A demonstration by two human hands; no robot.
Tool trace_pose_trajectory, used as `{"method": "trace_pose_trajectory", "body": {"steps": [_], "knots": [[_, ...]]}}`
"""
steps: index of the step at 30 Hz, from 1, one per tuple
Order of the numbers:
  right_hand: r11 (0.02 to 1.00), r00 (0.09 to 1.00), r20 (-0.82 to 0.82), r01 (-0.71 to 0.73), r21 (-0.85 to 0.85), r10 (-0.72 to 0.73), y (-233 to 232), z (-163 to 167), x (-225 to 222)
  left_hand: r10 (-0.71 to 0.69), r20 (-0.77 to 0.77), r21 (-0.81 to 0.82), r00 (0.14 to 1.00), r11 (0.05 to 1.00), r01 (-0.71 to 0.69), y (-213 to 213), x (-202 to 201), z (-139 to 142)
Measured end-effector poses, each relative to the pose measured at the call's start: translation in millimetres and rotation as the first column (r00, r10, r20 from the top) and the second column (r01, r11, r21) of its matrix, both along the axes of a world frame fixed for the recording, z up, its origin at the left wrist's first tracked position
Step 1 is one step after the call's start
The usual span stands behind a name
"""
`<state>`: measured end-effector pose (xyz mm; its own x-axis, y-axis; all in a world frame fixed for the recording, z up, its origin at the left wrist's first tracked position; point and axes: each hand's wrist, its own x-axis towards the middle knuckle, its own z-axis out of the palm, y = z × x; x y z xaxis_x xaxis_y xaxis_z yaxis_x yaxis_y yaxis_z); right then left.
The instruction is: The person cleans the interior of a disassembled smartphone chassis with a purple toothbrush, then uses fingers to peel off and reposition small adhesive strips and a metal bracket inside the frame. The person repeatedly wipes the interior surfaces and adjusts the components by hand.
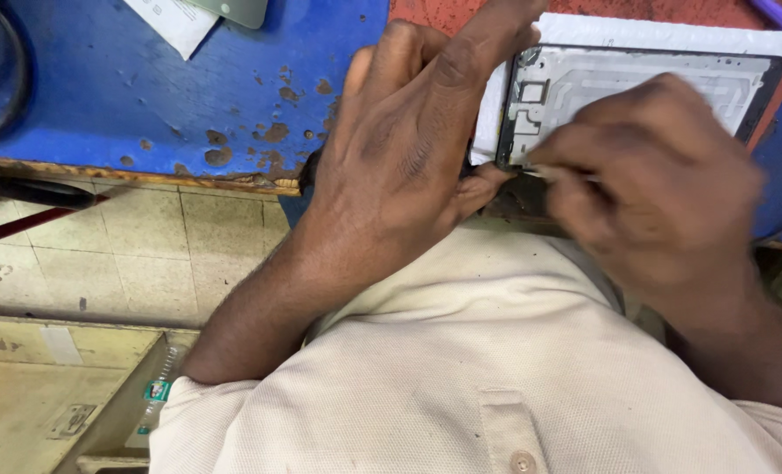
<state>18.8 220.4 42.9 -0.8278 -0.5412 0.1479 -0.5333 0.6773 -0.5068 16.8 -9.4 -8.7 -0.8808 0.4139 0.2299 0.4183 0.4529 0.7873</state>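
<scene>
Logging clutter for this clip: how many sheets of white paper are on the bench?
2: one white sheet lies under the metal frame at top right; another sits at the top edge, left of centre. The hands may hide more.

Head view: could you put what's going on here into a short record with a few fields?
Left hand: presses on the left end of an opened flat device frame
Right hand: pinches a thin metal tool at the frame's near edge
Under frame: white sheet
Surface: chipped blue table
Clothing: cream shirt
</scene>
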Motion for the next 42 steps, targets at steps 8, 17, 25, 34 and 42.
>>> {"method": "trace_pose_trajectory", "body": {"steps": [8, 17, 25, 34, 42], "knots": [[0.740, 0.801, 0.343, 0.591, -0.323, -0.490, 51, -17, 29, -0.046, -0.051, -0.112, 0.998, 0.993, 0.040, 11, -9, 20], [0.897, 0.917, 0.106, 0.398, -0.192, -0.384, 61, -23, 30, -0.159, -0.301, -0.262, 0.940, 0.962, 0.079, 35, 16, 6], [0.948, 0.954, -0.034, 0.293, -0.120, -0.299, 53, -24, 7, -0.237, -0.274, -0.283, 0.932, 0.946, 0.158, 35, 15, 5], [0.950, 0.943, -0.120, 0.305, -0.061, -0.311, 54, -33, -13, -0.227, -0.177, -0.325, 0.958, 0.932, 0.161, 44, -1, 11], [0.951, 0.943, -0.125, 0.308, -0.032, -0.309, 47, -31, -21, -0.262, -0.100, -0.281, 0.960, 0.933, 0.225, 37, 0, 9]]}}
